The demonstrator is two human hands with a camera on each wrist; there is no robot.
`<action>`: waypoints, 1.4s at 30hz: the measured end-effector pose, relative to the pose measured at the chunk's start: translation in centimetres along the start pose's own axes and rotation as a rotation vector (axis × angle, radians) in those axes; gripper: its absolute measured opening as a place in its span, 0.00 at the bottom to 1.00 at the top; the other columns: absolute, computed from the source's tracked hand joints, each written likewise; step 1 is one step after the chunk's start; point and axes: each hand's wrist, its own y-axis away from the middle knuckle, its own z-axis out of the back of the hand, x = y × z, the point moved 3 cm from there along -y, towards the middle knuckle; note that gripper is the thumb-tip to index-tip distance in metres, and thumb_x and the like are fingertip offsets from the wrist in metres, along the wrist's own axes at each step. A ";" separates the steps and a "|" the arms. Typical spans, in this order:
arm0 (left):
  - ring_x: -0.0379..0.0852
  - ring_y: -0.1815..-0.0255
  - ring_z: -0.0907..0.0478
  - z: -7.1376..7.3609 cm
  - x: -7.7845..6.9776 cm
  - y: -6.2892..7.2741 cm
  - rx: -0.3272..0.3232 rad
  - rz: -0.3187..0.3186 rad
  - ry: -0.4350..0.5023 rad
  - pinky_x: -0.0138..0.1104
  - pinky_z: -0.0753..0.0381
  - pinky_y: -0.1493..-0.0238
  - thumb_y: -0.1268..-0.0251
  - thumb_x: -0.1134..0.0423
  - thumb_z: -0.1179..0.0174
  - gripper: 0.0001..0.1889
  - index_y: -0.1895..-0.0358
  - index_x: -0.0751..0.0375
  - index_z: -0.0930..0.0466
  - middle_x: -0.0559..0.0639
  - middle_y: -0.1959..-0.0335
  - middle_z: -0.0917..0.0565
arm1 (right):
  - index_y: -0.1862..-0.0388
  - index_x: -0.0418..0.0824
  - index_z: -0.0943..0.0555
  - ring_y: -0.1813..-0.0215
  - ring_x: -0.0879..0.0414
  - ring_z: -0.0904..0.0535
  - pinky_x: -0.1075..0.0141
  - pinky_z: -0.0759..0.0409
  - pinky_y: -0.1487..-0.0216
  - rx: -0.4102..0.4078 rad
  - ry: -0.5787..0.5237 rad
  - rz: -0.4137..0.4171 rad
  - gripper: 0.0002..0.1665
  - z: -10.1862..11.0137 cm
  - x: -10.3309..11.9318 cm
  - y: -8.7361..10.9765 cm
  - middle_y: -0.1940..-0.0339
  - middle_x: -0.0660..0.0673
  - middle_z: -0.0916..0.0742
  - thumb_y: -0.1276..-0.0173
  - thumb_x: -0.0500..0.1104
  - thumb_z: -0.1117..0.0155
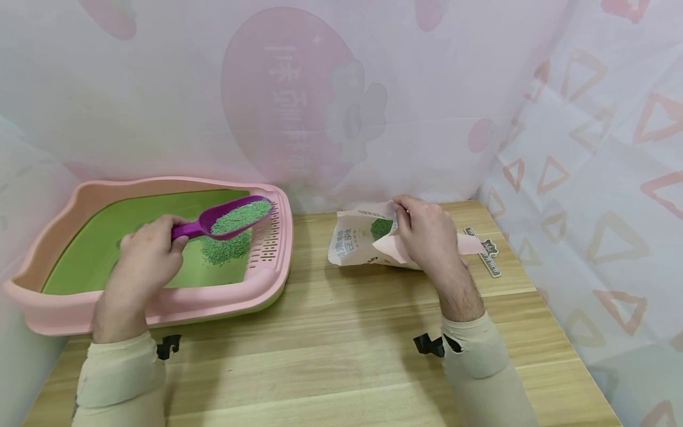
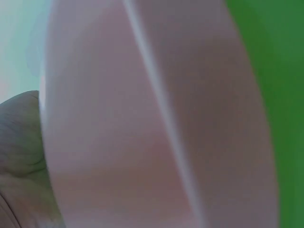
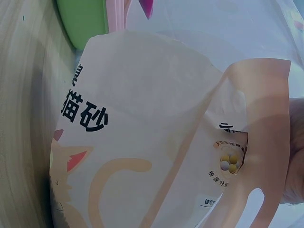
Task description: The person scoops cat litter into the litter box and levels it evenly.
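Observation:
A purple scoop [image 1: 187, 229] heaped with green litter pellets [image 1: 242, 217] is gripped by its handle in my left hand [image 1: 149, 255]. It is held over the right part of a pink-rimmed litter box [image 1: 213, 299], above a small pile of pellets [image 1: 228, 251] on the green floor. The box's pink wall [image 2: 109, 118] fills most of the left wrist view, with part of the hand at its edge. My right hand [image 1: 429, 231] pinches the top edge of a cat litter bag [image 1: 349, 237]. Green pellets [image 1: 381, 228] show in its mouth; printed lettering and a cat drawing mark the bag [image 3: 133, 95].
Beside the bag, near the table's right side, lies a flat cat-shaped piece [image 1: 490, 252] with a strip. The wooden table [image 1: 315, 362] ends at printed sheets [image 1: 181, 101] behind and on both sides.

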 end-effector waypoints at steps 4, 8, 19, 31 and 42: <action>0.80 0.43 0.17 0.3 1.5 0.2 0.012 0.021 -0.005 0.73 0.33 0.39 0.08 0.67 0.43 0.17 0.28 0.75 0.21 0.79 0.44 0.11 | 0.33 0.37 0.07 0.45 0.33 0.02 0.35 0.05 0.46 0.003 0.002 -0.004 0.17 0.0 0.0 0.0 0.39 0.34 0.02 0.07 0.40 0.37; 0.80 0.45 0.17 0.7 2.9 0.5 0.034 0.047 -0.015 0.74 0.33 0.41 0.07 0.67 0.44 0.18 0.28 0.75 0.22 0.80 0.44 0.12 | 0.33 0.37 0.07 0.45 0.33 0.02 0.35 0.05 0.47 0.005 0.002 -0.005 0.17 -0.1 0.0 0.0 0.39 0.34 0.02 0.07 0.41 0.37; 0.76 0.54 0.19 2.1 6.1 1.2 0.084 0.127 -0.082 0.71 0.34 0.46 0.10 0.66 0.45 0.19 0.29 0.77 0.23 0.78 0.52 0.12 | 0.32 0.38 0.08 0.45 0.33 0.02 0.37 0.05 0.47 0.024 0.008 -0.014 0.17 -0.2 0.0 -0.1 0.38 0.34 0.03 0.07 0.41 0.37; 0.71 0.60 0.21 3.2 9.6 1.2 0.125 0.159 -0.146 0.75 0.33 0.47 0.14 0.65 0.46 0.20 0.31 0.78 0.24 0.69 0.64 0.15 | 0.33 0.39 0.07 0.46 0.32 0.02 0.34 0.05 0.47 0.017 0.014 -0.007 0.17 -0.3 0.0 -0.1 0.40 0.35 0.02 0.07 0.42 0.37; 0.74 0.64 0.19 2.9 10.0 1.4 0.141 0.164 -0.215 0.74 0.33 0.51 0.18 0.65 0.43 0.14 0.46 0.77 0.20 0.69 0.68 0.15 | 0.33 0.39 0.07 0.46 0.33 0.02 0.35 0.05 0.47 0.015 0.015 -0.002 0.17 -0.4 0.0 0.0 0.40 0.35 0.02 0.07 0.42 0.37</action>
